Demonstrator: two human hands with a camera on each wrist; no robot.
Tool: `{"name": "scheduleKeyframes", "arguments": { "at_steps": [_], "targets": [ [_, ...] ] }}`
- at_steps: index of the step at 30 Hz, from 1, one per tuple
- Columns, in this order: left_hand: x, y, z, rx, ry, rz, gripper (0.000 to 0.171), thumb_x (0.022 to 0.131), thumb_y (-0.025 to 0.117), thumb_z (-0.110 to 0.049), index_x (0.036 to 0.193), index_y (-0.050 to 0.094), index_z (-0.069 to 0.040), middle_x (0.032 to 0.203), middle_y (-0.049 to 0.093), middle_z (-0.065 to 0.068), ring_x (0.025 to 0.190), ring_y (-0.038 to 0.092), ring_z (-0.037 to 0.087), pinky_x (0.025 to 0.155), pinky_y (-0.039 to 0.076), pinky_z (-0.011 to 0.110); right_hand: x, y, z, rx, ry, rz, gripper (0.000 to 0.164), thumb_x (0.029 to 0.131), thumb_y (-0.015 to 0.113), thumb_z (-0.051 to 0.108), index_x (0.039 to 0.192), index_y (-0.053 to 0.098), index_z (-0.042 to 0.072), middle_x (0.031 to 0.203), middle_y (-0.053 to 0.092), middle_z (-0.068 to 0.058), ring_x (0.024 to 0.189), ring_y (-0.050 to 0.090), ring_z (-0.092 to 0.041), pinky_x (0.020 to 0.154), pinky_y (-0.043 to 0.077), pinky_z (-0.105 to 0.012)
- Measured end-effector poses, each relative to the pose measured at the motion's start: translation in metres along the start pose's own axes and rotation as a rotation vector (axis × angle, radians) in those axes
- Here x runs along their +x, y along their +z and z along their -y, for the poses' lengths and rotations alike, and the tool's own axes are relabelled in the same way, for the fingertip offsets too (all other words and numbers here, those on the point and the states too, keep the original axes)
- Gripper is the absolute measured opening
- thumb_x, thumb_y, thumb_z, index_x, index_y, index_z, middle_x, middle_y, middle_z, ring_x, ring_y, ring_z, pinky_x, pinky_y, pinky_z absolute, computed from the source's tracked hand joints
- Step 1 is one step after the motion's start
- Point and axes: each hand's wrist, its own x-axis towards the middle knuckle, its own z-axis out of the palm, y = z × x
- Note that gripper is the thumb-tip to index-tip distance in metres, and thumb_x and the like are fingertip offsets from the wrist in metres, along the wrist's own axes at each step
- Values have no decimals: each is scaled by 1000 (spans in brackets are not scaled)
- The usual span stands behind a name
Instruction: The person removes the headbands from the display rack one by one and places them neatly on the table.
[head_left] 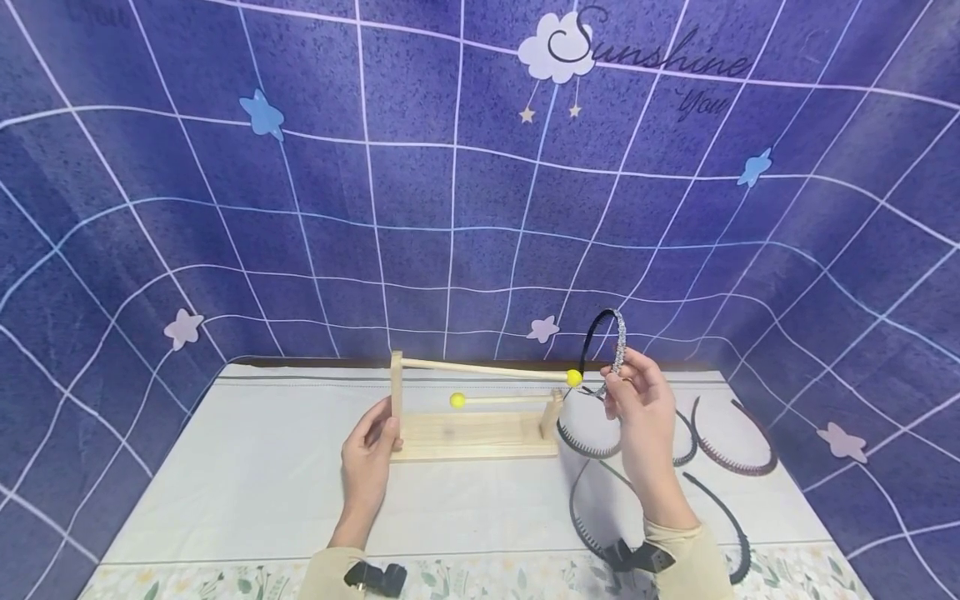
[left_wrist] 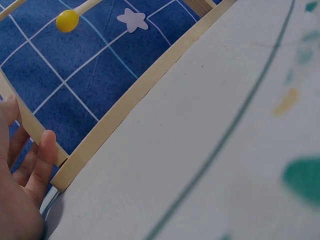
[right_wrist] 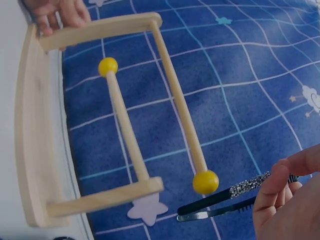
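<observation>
A wooden rack stands on the white table, with two dowels tipped by yellow balls. The upper dowel runs right from the tall left upright. Its yellow ball is at the free end. From the short right upright the lower dowel points left. My left hand holds the tall upright low down, thumb in front. My right hand pinches a black headband with silver glitter, raised beside the upper ball. In the right wrist view the headband's tips lie close by that ball.
Several dark toothed headbands lie on the table's right side, including a brown one and a black one. My right forearm passes over some of them. A blue gridded curtain hangs behind the table, which has a floral front border.
</observation>
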Motion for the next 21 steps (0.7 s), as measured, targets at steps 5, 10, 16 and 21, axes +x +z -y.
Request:
{"name": "scheduleKeyframes", "arguments": {
  "at_steps": [5,10,16,21],
  "targets": [
    [0,1,1,-13,4,-10,41,112,71,-17,151,67,-5,136,69,9,112,71,9,87,68,17,0,-10,-2,-83,52,-2,35,104,60,-13,134,65,4,97,68,2,72,61,-6,55,50,-14],
    [0,1,1,-15,-4,-21,41,112,71,-16,150,67,-5,135,69,6,111,71,6,87,68,18,0,-20,-4,-159,75,-2,36,103,60,-13,135,66,3,100,69,3,76,63,-7,59,55,-13],
    [-1,0,0,7,-13,-2,42,112,70,-20,152,66,-6,142,68,13,116,69,2,92,67,16,-1,-35,-7,-318,81,12,39,102,65,-10,140,66,0,107,70,5,72,60,-4,56,52,-13],
    [0,-1,0,30,-2,11,43,113,69,-21,153,64,-5,148,66,16,123,65,-2,97,64,14,-1,-48,-12,-372,59,-4,42,100,67,-12,140,68,-1,107,70,4,65,61,-2,47,50,-12]
  ]
}}
